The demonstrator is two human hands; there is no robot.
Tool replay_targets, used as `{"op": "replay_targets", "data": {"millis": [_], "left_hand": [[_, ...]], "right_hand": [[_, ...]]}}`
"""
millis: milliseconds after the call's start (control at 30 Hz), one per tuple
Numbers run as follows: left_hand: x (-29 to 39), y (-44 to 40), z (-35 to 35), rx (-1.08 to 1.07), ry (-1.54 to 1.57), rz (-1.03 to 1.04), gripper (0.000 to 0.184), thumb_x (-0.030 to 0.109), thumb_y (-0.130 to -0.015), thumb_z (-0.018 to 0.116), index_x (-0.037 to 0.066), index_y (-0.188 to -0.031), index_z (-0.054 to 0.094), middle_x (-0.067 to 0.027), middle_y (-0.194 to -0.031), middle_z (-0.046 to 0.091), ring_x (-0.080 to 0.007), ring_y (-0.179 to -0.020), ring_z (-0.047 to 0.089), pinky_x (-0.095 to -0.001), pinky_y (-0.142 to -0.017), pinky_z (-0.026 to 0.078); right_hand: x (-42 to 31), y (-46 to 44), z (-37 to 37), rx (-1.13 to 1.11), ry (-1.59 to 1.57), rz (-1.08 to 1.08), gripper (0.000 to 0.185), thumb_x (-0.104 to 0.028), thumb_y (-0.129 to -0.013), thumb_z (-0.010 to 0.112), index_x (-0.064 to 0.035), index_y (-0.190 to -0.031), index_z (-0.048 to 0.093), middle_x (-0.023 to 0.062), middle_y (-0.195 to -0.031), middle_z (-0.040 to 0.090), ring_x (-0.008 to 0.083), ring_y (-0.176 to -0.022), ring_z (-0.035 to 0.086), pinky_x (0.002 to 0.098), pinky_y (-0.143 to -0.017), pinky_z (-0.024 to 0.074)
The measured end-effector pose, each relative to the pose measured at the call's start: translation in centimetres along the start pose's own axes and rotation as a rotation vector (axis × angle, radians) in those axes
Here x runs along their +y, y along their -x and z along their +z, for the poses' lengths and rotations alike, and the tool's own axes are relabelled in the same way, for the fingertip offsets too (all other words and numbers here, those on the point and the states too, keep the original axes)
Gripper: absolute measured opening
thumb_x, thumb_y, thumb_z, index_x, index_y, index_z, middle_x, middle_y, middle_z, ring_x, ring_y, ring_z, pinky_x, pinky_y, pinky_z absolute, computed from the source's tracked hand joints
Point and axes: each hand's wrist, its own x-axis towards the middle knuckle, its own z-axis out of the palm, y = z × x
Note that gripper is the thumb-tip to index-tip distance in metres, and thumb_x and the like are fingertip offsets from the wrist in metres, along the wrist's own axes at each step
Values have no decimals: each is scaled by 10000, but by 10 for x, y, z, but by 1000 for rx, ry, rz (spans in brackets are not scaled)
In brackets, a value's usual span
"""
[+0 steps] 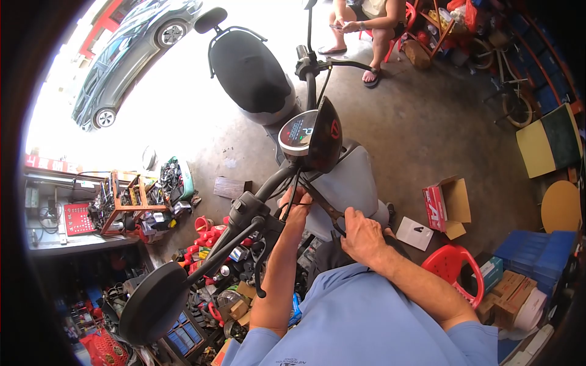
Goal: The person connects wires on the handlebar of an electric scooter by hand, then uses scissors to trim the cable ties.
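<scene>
An electric scooter stands before me, its round lit dash (pixel 298 132) and dark front cowl (pixel 326 137) at the centre. Below the dash, my left hand (pixel 295 203) is closed at the black cables (pixel 295 183) beside the steering stem; the handlebar and cables partly hide its fingers. My right hand (pixel 364 236) is wrapped around the handles of dark pliers (pixel 332 212). Their jaws point up and left toward the cables near my left hand. The grey front panel (pixel 348 183) lies just beyond the pliers. The left grip (pixel 246 208) and mirror (pixel 152 305) reach toward the lower left.
A seated person (pixel 372 18) holds a phone at the top. An opened carton (pixel 448 207), a white sheet (pixel 414 233) and a red chair (pixel 453 271) are on my right. Piled parts (pixel 210 241) cover the floor at left. A car (pixel 131 61) is parked outside.
</scene>
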Motion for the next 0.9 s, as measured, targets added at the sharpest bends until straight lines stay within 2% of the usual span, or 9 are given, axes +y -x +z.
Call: {"op": "replay_targets", "data": {"millis": [200,267,400,500,567,800,867,900], "left_hand": [[-1,-2,0,21,-22,6,101,87,-838,624,61,-787,540,8,-646,509,-72,-542,437,-229,-501,338],[-6,-5,-3,26,-77,17,102,88,-838,623,60,-785,540,9,-643,509,-70,-539,436,-229,-498,335],[-20,-11,-8,49,-192,113,107,94,-838,625,60,-783,540,12,-636,510,-67,-532,434,-227,-493,328],[-19,-12,-9,29,-182,94,109,90,-837,631,61,-784,540,14,-637,513,-66,-531,435,-226,-492,326],[-19,-12,-7,39,-154,89,110,87,-838,633,61,-786,540,13,-639,513,-66,-533,437,-226,-492,326],[-6,-5,1,19,-36,61,109,85,-848,636,64,-812,535,11,-664,507,-66,-546,434,-221,-496,329],[-4,-3,1,14,-27,46,107,85,-851,632,65,-815,533,12,-668,503,-66,-550,430,-220,-500,329],[-4,-2,1,9,-18,31,106,86,-855,628,65,-818,530,13,-672,499,-65,-554,426,-219,-505,329]], "right_hand": [[2,-2,-3,-4,38,-23,390,-115,-745,688,16,-973,400,251,-909,561,436,-827,611,489,-740,500],[3,-3,-2,-1,68,-37,339,-82,-744,631,28,-983,417,259,-907,569,418,-813,634,460,-727,529],[3,-3,-2,2,67,-40,331,-79,-749,623,30,-985,419,259,-904,570,418,-807,634,461,-728,529],[3,-3,-1,9,77,-47,328,-79,-752,619,31,-988,419,262,-907,570,418,-807,634,461,-727,530],[2,-3,-1,2,68,-13,388,-111,-747,691,18,-976,406,250,-910,570,429,-833,616,484,-741,504],[5,-3,6,25,48,-21,402,-107,-731,703,15,-974,407,243,-888,575,427,-805,621,480,-722,509],[3,-3,2,23,41,-39,323,-71,-739,620,30,-973,422,256,-884,577,416,-794,637,468,-721,529],[3,-3,3,23,40,-39,323,-71,-739,620,30,-973,422,256,-884,577,416,-794,637,468,-721,529]]}}
